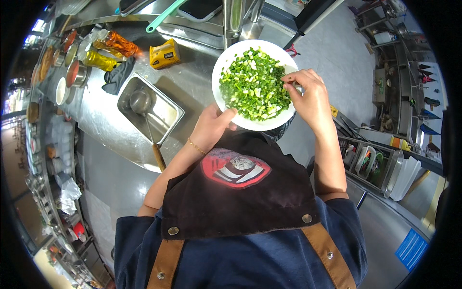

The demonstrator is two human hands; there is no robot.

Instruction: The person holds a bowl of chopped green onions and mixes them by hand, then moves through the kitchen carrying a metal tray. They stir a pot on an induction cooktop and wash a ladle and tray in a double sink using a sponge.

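Note:
A white bowl (260, 125) full of chopped green onions (252, 85) is in front of my dark apron. My left hand (214, 124) grips its lower left rim, thumb over the edge. At the bowl's right side is my right hand (306, 88), thumb and forefinger bent towards each other over the green onions, with small dark green bits at the fingertips. Whether those fingers pinch anything firmly cannot be made out. To the left, a ladle (140, 101) with a wooden handle rests in a rectangular steel pan (173, 124) on the steel counter (101, 119).
A yellow packet (164, 54), oil bottles (117, 44), a dark cloth (119, 75) and small bowls stand on the counter at left. A tap column (232, 21) rises beyond the bowl. Shelves line the left; a rack with plastic baskets (366, 162) is at right.

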